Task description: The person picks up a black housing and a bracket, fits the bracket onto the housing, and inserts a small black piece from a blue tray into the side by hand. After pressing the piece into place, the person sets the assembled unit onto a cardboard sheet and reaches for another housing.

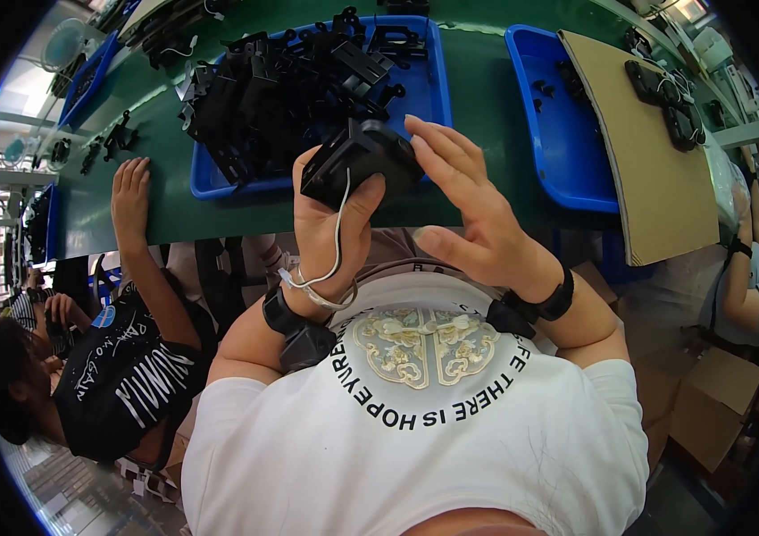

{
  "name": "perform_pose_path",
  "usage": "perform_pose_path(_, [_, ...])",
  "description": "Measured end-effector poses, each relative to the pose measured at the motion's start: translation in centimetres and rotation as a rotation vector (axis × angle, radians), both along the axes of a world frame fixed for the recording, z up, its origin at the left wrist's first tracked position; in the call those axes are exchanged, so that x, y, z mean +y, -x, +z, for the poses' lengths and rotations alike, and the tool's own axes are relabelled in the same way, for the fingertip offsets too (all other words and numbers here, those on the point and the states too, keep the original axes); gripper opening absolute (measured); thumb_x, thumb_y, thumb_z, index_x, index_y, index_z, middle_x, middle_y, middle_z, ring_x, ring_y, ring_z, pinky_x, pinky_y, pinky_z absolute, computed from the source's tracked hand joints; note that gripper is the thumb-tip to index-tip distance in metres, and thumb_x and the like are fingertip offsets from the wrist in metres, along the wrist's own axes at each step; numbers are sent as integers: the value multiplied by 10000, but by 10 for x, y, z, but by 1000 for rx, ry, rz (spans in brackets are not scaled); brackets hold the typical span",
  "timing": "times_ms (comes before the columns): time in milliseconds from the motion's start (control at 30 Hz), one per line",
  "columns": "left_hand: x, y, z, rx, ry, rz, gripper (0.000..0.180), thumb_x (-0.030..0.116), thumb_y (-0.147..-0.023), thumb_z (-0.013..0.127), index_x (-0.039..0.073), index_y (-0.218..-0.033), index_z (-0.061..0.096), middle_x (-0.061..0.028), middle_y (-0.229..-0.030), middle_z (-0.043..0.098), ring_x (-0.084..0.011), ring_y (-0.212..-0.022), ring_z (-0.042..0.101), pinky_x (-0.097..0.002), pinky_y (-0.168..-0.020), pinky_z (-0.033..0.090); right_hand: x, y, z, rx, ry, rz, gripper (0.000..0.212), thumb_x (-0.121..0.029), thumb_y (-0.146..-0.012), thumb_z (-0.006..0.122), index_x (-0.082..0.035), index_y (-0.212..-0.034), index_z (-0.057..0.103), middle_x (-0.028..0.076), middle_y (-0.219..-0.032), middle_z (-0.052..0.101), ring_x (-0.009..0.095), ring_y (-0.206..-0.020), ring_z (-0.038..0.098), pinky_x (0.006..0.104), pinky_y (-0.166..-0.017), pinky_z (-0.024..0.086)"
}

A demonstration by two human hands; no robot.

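My left hand (321, 241) grips a black boxy device (363, 165), its thumb pressed on the near face. A thin white cable (341, 219) runs from the device down over my left wrist. My right hand (478, 214) is beside the device, fingers stretched out and thumb apart. Its fingertips are close to the device's right side; whether they touch it I cannot tell. Just beyond my hands, a blue tray (445, 80) holds a heap of black brackets (263, 103).
A second blue tray (536, 125) with small black parts stands at right on the green table (487, 71). A cardboard sheet (656, 179) overlaps it, bearing black devices (670, 103) with white cables. A co-worker's hand (131, 196) rests at the left table edge; another person's arm (741, 259) is at right.
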State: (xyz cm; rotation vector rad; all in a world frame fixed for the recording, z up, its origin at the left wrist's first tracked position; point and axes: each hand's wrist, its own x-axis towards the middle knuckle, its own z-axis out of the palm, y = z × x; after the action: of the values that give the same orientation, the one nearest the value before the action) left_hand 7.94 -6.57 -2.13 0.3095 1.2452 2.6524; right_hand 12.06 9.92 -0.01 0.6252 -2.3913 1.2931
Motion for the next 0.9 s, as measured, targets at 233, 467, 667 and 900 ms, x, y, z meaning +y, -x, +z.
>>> perform_pose_path(233, [-1, 2, 1, 27, 45, -12, 422, -56, -812, 604, 51, -1146, 369, -65, -1036, 559, -129, -937, 565, -244, -804, 473, 2, -2, -7, 3, 22, 69, 635, -415, -885, 489, -23, -1363, 342, 229, -1430, 236, 333, -1328, 209, 399, -1069, 153])
perform_pose_path(467, [0, 4, -5, 67, 67, 0, 455, -35, -806, 627, 57, -1154, 349, -64, -1035, 559, -120, -923, 561, -234, -791, 471, 7, -5, -2, 45, 0, 115, 601, -414, -901, 466, -24, -1348, 371, 224, -1452, 179, 324, -1345, 171, 397, -1070, 140])
perform_pose_path(667, [3, 3, -11, 96, 110, 24, 465, -12, -800, 648, 57, -1148, 346, -59, -1021, 559, -106, -902, 554, -213, -762, 460, 7, 3, -8, -104, -8, -34, 624, -449, -902, 442, -23, -1351, 366, 223, -1463, 141, 329, -1352, 147, 410, -1070, 134])
perform_pose_path(900, [2, 4, -16, 183, 198, 90, 456, 18, -806, 655, 53, -1140, 347, -55, -999, 564, -94, -887, 548, -197, -741, 450, -5, -3, -15, -80, 130, 50, 719, -471, -873, 501, 8, -1369, 297, 229, -1462, 131, 387, -1332, 140, 452, -1068, 132])
